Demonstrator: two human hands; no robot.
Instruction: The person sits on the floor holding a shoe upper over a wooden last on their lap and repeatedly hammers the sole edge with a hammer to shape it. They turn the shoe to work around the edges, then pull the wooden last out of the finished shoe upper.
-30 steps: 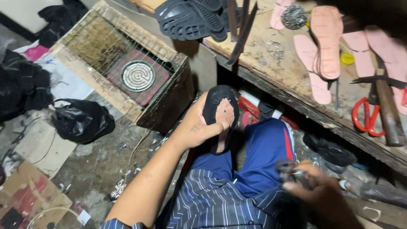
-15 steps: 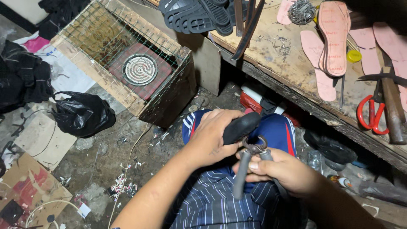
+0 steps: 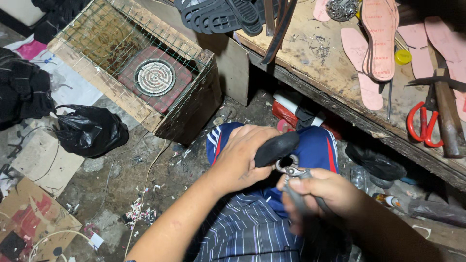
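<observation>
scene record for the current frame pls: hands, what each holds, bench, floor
left hand: grips black shoe over the lap
right hand: holds metal pincers, head at the shoe's edge
workbench: pink insoles, red-handled scissors, hammer, black soles
floor: mesh-covered wooden box with coil heater, black plastic bag

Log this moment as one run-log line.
left hand: grips black shoe on knee | right hand: holds pincers at shoe edge | bench: pink insoles, red scissors
</observation>
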